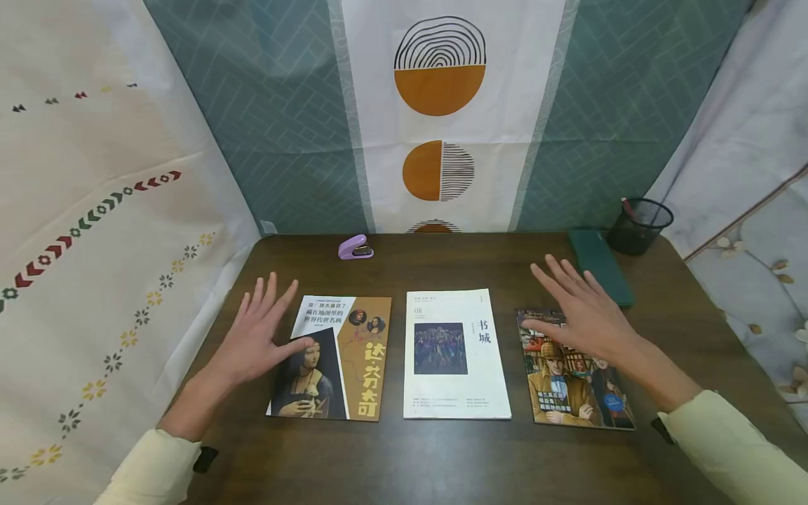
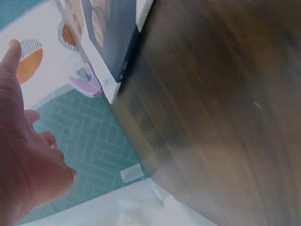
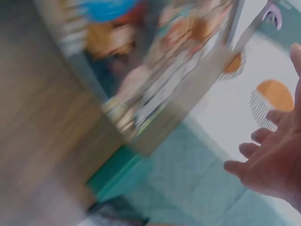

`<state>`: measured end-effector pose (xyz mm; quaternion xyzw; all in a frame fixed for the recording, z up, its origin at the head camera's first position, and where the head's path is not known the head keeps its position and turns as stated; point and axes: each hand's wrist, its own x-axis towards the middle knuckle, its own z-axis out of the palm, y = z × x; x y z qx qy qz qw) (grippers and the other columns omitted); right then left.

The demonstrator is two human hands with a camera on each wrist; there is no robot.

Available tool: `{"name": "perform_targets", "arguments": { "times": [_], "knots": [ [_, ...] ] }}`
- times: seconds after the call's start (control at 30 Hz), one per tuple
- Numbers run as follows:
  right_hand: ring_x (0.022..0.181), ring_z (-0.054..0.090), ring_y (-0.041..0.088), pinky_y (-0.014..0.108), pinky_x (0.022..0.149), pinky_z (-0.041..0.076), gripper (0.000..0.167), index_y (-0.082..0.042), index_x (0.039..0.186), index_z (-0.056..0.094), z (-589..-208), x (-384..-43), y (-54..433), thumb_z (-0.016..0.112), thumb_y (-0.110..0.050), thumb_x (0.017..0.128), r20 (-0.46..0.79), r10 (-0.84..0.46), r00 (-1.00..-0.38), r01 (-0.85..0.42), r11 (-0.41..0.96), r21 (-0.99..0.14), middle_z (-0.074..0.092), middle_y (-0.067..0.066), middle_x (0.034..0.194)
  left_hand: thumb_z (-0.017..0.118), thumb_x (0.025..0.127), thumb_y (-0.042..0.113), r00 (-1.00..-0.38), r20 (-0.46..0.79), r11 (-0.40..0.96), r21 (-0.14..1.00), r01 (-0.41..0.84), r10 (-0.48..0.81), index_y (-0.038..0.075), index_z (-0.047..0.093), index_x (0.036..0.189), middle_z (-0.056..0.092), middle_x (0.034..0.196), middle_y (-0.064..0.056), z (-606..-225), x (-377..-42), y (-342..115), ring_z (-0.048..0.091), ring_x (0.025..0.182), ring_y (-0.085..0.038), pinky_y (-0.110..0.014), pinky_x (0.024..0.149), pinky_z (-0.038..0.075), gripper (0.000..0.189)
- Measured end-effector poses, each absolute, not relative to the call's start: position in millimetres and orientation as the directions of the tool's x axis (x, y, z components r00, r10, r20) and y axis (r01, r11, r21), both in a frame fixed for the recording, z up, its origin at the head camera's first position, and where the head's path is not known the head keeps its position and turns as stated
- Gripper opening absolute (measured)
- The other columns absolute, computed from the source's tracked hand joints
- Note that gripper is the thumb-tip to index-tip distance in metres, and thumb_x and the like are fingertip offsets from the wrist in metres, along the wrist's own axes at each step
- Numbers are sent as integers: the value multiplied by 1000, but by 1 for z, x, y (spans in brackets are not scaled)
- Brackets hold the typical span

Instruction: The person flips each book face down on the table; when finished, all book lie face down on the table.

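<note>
In the head view my left hand [image 1: 255,333] is spread over the left edge of a brown and white magazine [image 1: 369,351] with a painted portrait. My right hand [image 1: 583,315], fingers also spread, overlaps the top of a comic-style magazine [image 1: 558,393] showing a figure in a brown cap and coat. Between the hands lies a white magazine [image 1: 454,400] with a dark picture. The left wrist view has the left hand [image 2: 28,155] at its left side with nothing in it. The right hand [image 3: 277,155] also holds nothing in the right wrist view, which is blurred.
A purple stapler [image 1: 355,247] stands at the table's back edge. On the back right are a dark green box [image 1: 602,270] and a black mesh pen cup [image 1: 634,231] with a pen inside. Patterned cloths [image 1: 297,126] hang behind and beside the brown wooden table [image 1: 442,463].
</note>
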<state>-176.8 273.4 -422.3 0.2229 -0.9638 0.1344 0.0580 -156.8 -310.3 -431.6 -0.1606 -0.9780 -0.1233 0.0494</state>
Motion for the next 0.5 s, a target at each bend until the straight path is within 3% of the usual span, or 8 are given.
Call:
{"name": "perform_targets", "arguments": {
  "times": [0.2, 0.4, 0.5],
  "knots": [
    [161, 15, 41, 63, 126, 15, 111, -9, 171, 19, -423, -203, 225, 78, -60, 92, 117, -487, -865, -497, 806, -320, 14, 18, 176, 88, 83, 56, -950, 55, 878, 371, 304, 306, 18, 7, 173, -13, 176, -14, -431, -144, -323, -13, 161, -41, -66, 126, 1, 127],
    [160, 19, 41, 66, 122, 26, 112, -9, 170, 21, -430, -222, 175, 85, -51, 89, 83, -527, -846, -507, 745, -434, 17, 14, 176, 95, 77, 51, -944, 17, 826, 480, 297, 330, 22, 5, 173, -13, 177, -10, -436, -129, -335, -12, 161, -40, -82, 114, 17, 135],
    [160, 20, 39, 65, 121, 28, 110, -10, 170, 23, -434, -227, 153, 88, -44, 88, 58, -548, -835, -494, 699, -516, 17, 11, 177, 96, 75, 52, -939, -3, 809, 508, 295, 344, 21, 4, 173, -12, 177, -11, -440, -122, -340, -9, 161, -44, -84, 110, 22, 138]
  ]
}}
